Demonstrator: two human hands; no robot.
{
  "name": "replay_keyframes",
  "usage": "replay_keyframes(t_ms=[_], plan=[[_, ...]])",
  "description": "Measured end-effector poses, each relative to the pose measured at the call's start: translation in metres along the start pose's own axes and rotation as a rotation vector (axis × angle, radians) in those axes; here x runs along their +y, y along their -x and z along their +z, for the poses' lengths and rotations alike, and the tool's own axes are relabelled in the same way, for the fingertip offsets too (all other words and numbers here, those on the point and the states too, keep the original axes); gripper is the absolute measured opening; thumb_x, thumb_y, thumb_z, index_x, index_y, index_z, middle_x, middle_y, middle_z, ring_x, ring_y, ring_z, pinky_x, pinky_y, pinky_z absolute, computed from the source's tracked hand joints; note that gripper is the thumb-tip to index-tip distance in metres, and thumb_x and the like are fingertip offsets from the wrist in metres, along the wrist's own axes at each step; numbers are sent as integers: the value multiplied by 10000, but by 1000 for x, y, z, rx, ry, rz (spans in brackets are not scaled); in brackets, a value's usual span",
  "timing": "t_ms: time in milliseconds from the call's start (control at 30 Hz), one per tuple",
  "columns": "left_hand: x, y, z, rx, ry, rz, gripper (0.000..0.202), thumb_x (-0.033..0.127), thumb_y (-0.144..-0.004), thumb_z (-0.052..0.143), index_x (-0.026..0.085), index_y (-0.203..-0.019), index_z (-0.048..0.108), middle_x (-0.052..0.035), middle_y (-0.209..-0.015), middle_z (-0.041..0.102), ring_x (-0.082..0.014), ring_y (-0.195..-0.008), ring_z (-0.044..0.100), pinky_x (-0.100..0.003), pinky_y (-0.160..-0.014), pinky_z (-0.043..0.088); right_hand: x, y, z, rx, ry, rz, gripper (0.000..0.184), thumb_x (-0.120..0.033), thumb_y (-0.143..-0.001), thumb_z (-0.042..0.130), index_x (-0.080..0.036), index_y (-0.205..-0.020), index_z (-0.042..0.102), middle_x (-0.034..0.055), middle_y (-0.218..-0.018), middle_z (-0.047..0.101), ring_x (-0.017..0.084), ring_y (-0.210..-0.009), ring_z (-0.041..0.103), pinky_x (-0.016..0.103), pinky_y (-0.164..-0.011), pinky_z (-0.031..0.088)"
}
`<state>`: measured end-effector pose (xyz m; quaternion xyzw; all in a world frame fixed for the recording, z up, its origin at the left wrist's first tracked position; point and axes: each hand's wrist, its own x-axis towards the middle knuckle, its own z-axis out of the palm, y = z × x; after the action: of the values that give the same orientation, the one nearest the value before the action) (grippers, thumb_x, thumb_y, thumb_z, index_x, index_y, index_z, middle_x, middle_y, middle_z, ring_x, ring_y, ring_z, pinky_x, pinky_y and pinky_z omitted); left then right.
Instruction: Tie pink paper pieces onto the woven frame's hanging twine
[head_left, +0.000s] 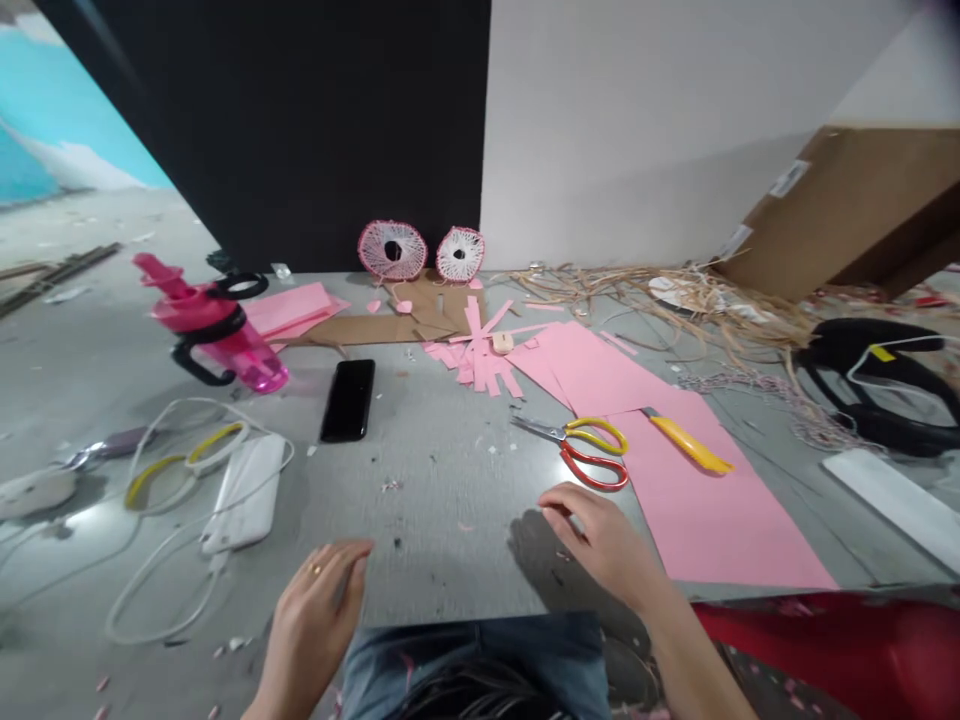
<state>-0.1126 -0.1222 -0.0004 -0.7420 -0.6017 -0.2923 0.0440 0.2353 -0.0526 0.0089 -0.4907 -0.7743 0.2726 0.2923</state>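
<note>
My left hand (319, 605) hovers at the table's near edge, holding nothing, its fingers stretched forward and the thumb a little apart; a ring shows on one finger. Over the grey table (450, 480), my right hand (600, 535) casts a shadow, its fingers loosely bent with a gap by the thumb and nothing in it. Just beyond it lie scissors (577, 445) with one yellow and one red handle. Pink paper sheets (720, 510) carry a yellow utility knife (690, 440). A black phone (349, 400) rests ahead of my left hand.
Left are a pink bottle (217, 330), a white power bank (244, 490) and cables. Cut pink strips (484, 350) and brown cardboard (360, 328) lie farther back. Two pink-and-white woven rings (392, 250) lean on the panel. Raffia-like strands (697, 300) and a black strap-like object (877, 385) sit right.
</note>
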Motion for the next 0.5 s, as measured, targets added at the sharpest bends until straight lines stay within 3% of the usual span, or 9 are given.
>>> replay_keyframes(t_ms=[133, 267, 400, 500], plan=[[-14, -14, 7, -220, -78, 17, 361, 315, -977, 416, 181, -1201, 665, -133, -1239, 710, -292, -1129, 688, -448, -971, 563, 13, 22, 8, 146, 130, -47, 250, -280, -991, 446, -209, -1017, 684, 104, -1027, 716, 241, -981, 700, 409, -859, 579], [-20, -33, 29, -320, -119, 83, 517, 386, -985, 397, 85, -1379, 545, -215, -1495, 507, -344, -1374, 505, -514, -1094, 478, 27, 61, 22, 292, 253, 39, 296, -304, -994, 470, -201, -1221, 631, 136, -1248, 660, 269, -1152, 661, 458, -938, 584], [-7, -33, 47, -382, -111, 159, 586, 437, -966, 441, 62, -1409, 513, -232, -1507, 483, -357, -1392, 477, -527, -1106, 466, 21, 85, 53, 238, 379, 68, 514, -368, -996, 500, -158, -1462, 451, 194, -1488, 495, 343, -1370, 497, 539, -1037, 524], [9, -14, 39, -381, -67, 227, 604, 428, -949, 486, 97, -1454, 484, -206, -1517, 475, -356, -1385, 482, -514, -1074, 501, -5, 80, 77, 113, 414, 51, 645, -450, -994, 491, -46, -1489, 406, 274, -1564, 363, 429, -1455, 343, 626, -1094, 434]])
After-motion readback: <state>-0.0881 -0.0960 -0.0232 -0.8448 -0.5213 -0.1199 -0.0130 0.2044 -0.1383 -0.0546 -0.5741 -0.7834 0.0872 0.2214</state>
